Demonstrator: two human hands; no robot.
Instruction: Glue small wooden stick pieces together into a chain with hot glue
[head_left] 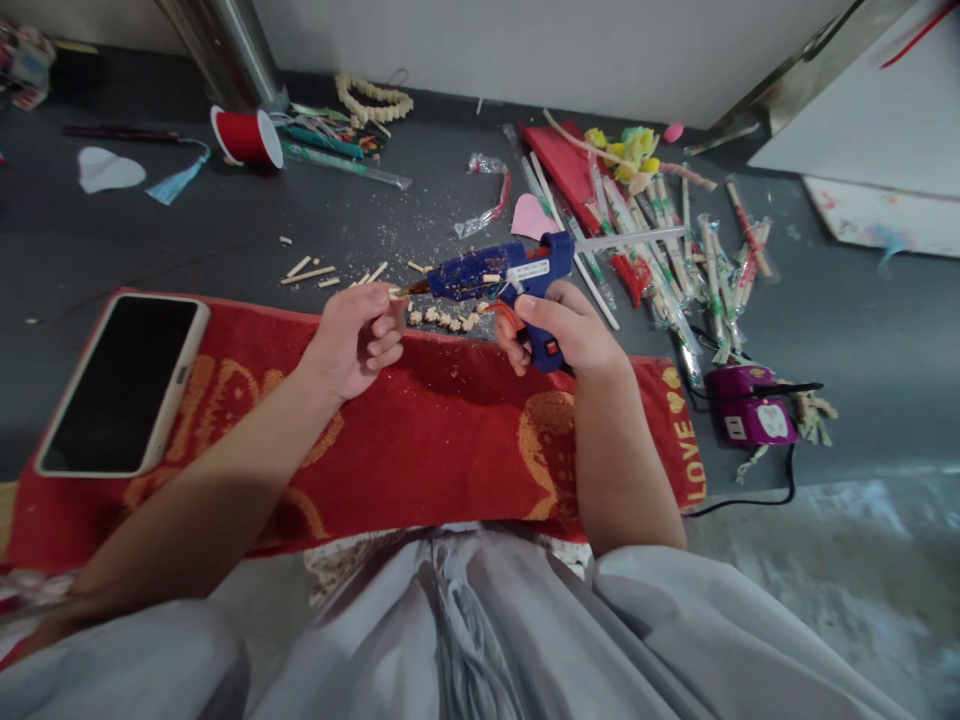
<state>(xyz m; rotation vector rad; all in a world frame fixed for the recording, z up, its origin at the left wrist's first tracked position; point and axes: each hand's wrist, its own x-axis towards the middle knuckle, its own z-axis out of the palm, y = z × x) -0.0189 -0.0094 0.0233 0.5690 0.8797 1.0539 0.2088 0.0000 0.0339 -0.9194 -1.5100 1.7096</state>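
Observation:
My right hand (559, 325) is wrapped round the handle of a blue hot glue gun (465, 273), fingers at its orange trigger. A clear glue stick (630, 240) pokes out of the gun's back end. The nozzle points left and meets the fingertips of my left hand (360, 335), which pinch a small pale wooden piece (395, 293). Whether nozzle and piece touch, I cannot tell. Just below the gun lies a row of small pale wooden pieces (448, 319) joined together. Short cut sticks (309, 275) and crumbs are scattered to the left.
A red towel (450, 430) covers the front edge, with a phone (124, 385) on its left. Red ribbon spool (247, 137), wooden zigzag loop (373, 100) and wrapped chopsticks (652, 245) lie behind. At right sits a purple power block (750, 405) with a black cord.

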